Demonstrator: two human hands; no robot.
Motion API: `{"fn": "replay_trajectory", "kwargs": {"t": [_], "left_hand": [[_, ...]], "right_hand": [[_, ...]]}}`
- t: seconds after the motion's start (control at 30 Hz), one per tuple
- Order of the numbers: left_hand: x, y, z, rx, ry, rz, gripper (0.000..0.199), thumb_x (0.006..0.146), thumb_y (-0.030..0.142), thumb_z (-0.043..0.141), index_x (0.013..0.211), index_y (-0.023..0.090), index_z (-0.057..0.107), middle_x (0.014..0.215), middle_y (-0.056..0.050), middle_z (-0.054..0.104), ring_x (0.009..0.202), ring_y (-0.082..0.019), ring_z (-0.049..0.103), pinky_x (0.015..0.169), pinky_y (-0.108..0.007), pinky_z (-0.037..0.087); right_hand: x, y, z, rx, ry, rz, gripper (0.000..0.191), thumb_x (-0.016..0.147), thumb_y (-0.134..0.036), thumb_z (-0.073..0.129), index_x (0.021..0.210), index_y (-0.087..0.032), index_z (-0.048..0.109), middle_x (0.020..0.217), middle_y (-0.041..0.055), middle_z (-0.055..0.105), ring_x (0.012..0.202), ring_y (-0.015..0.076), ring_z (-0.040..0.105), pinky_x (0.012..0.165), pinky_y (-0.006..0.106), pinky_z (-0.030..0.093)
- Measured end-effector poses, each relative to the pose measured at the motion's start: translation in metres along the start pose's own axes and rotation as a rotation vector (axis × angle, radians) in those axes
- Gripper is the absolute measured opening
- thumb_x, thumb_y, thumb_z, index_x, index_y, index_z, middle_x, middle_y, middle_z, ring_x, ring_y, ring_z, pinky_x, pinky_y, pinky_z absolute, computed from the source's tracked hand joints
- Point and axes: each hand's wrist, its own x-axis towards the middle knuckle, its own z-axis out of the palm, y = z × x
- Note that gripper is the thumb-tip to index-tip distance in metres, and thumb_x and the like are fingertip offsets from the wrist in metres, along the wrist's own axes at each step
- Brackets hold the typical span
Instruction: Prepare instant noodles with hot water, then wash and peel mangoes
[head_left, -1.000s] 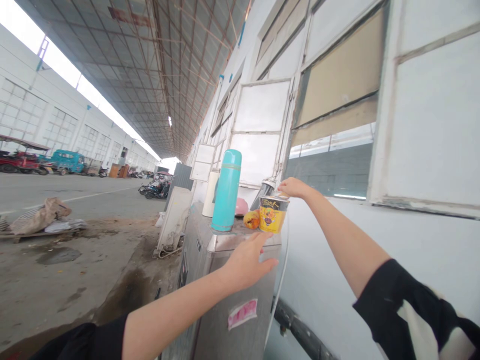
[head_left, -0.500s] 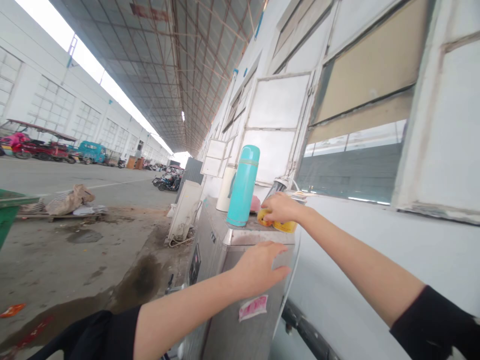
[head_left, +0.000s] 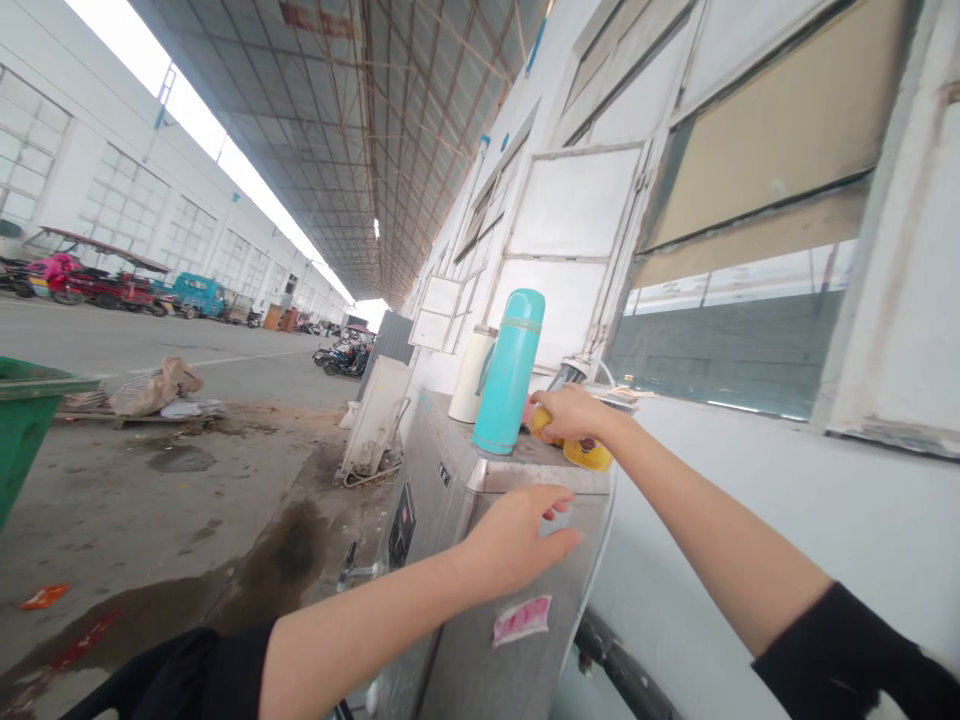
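Note:
My right hand (head_left: 574, 412) reaches over the top of a stainless steel cabinet (head_left: 450, 440), its fingers closed round a small yellow round thing (head_left: 541, 420) whose exact kind I cannot make out. Under that wrist stands a yellow tub (head_left: 587, 455), partly covered. Just left of the right hand, a tall turquoise vacuum flask (head_left: 510, 375) stands upright at the cabinet's edge, with a cream flask (head_left: 471, 378) behind it. My left hand (head_left: 521, 535) hovers lower, in front of the cabinet's side, with its thumb and fingers apart and nothing in them.
A clear cylinder (head_left: 568, 374) leans behind my right hand by the wall. An opened window panel (head_left: 566, 205) juts out above. Taps (head_left: 360, 572) stick out from the cabinet's left side. On the left are a green bin (head_left: 34, 420), sacks (head_left: 157, 388) and wet ground.
My right hand has raised the yellow round thing slightly off the cabinet top. My left hand stays in front of the cabinet, its fingers curled a little more. The view has shifted slightly left.

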Motion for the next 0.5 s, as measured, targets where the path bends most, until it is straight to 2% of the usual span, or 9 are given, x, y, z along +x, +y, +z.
{"fn": "replay_trajectory", "kwargs": {"t": [0.07, 0.13, 0.2, 0.27, 0.33, 0.4, 0.47, 0.5], "left_hand": [[-0.002, -0.001, -0.002, -0.203, 0.052, -0.116, 0.05, 0.072, 0.035, 0.058, 0.115, 0.012, 0.05, 0.103, -0.012, 0.061, 0.084, -0.023, 0.057, 0.079, -0.037, 0.045], [-0.003, 0.002, -0.004, -0.518, 0.097, -0.266, 0.057, 0.074, 0.039, 0.056, 0.121, 0.01, 0.041, 0.108, -0.015, 0.057, 0.084, -0.022, 0.058, 0.077, -0.036, 0.046], [-0.005, 0.008, -0.006, -0.873, 0.103, -0.406, 0.061, 0.076, 0.047, 0.052, 0.122, 0.01, 0.037, 0.114, -0.018, 0.051, 0.088, -0.023, 0.059, 0.078, -0.037, 0.047], [-0.006, 0.014, -0.007, -1.165, 0.065, -0.474, 0.06, 0.077, 0.056, 0.046, 0.119, 0.014, 0.041, 0.114, -0.016, 0.051, 0.089, -0.023, 0.06, 0.08, -0.037, 0.048], [-0.008, 0.019, -0.007, -1.349, 0.057, -0.468, 0.055, 0.077, 0.059, 0.044, 0.113, 0.017, 0.048, 0.105, -0.012, 0.056, 0.086, -0.022, 0.061, 0.079, -0.034, 0.049], [-0.013, 0.021, -0.005, -1.458, 0.105, -0.47, 0.047, 0.078, 0.054, 0.047, 0.104, 0.016, 0.054, 0.091, -0.008, 0.06, 0.079, -0.019, 0.062, 0.076, -0.031, 0.05], [-0.02, 0.023, -0.002, -1.519, 0.149, -0.535, 0.038, 0.077, 0.045, 0.054, 0.096, 0.013, 0.056, 0.084, -0.007, 0.061, 0.076, -0.018, 0.062, 0.074, -0.028, 0.051], [-0.026, 0.023, -0.001, -1.536, 0.142, -0.581, 0.036, 0.076, 0.042, 0.057, 0.094, 0.011, 0.057, 0.084, -0.007, 0.061, 0.076, -0.018, 0.062, 0.073, -0.027, 0.051]], "right_hand": [[-0.016, 0.004, -0.013, 0.046, 0.03, 0.021, 0.056, 0.069, -0.035, 0.055, 0.119, -0.015, 0.041, 0.091, 0.0116, 0.064, 0.085, 0.0275, 0.06, 0.076, 0.035, 0.042], [-0.035, 0.004, -0.026, 0.158, 0.018, 0.017, 0.054, 0.069, -0.036, 0.056, 0.118, -0.018, 0.041, 0.093, 0.0079, 0.064, 0.078, 0.0233, 0.061, 0.067, 0.029, 0.044], [-0.055, -0.002, -0.035, 0.333, -0.013, -0.047, 0.053, 0.067, -0.034, 0.06, 0.116, -0.021, 0.043, 0.097, 0.0042, 0.063, 0.078, 0.0203, 0.06, 0.066, 0.026, 0.045], [-0.072, -0.014, -0.04, 0.482, -0.056, -0.158, 0.054, 0.064, -0.03, 0.064, 0.115, -0.022, 0.045, 0.102, 0.0024, 0.06, 0.086, 0.0197, 0.058, 0.071, 0.025, 0.044], [-0.083, -0.027, -0.042, 0.546, -0.111, -0.264, 0.056, 0.064, -0.028, 0.065, 0.116, -0.021, 0.045, 0.108, 0.0021, 0.058, 0.094, 0.0194, 0.056, 0.078, 0.025, 0.043], [-0.086, -0.032, -0.044, 0.56, -0.153, -0.329, 0.057, 0.065, -0.032, 0.066, 0.117, -0.02, 0.046, 0.115, 0.0031, 0.056, 0.102, 0.02, 0.052, 0.084, 0.026, 0.042], [-0.079, -0.029, -0.045, 0.548, -0.147, -0.315, 0.049, 0.071, -0.039, 0.061, 0.115, -0.019, 0.049, 0.117, 0.0038, 0.056, 0.104, 0.0197, 0.052, 0.084, 0.025, 0.042], [-0.071, -0.024, -0.044, 0.493, -0.125, -0.263, 0.042, 0.076, -0.041, 0.055, 0.112, -0.019, 0.052, 0.114, 0.0038, 0.058, 0.1, 0.0189, 0.055, 0.08, 0.024, 0.043]]}}
